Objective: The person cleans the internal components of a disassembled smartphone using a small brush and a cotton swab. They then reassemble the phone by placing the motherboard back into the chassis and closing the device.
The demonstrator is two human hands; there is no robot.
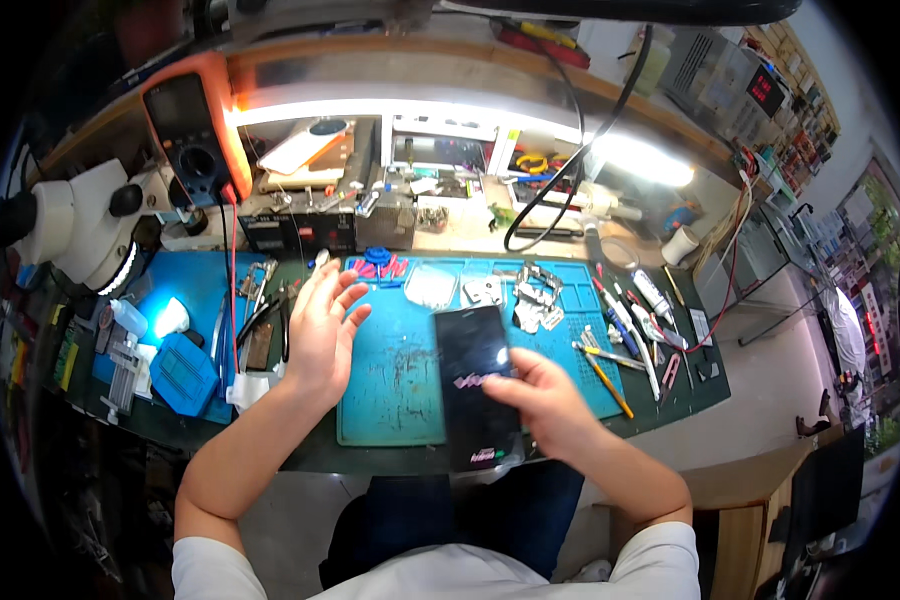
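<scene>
My right hand grips a black smartphone by its right edge, with the thumb lying over the screen. The phone is upright toward me, above the front part of a blue work mat. Its dark screen is lit with a logo in the middle and small writing at the bottom. My left hand is raised over the mat's left edge, its fingers apart and nothing in them. Beyond the phone, a clear plastic tray and several small metal phone parts lie on the mat.
An orange multimeter stands at the back left, its red lead hanging down. A white microscope is at the far left above a blue box. Pens, screwdrivers and tweezers lie at the right. A black cable hangs over the shelf.
</scene>
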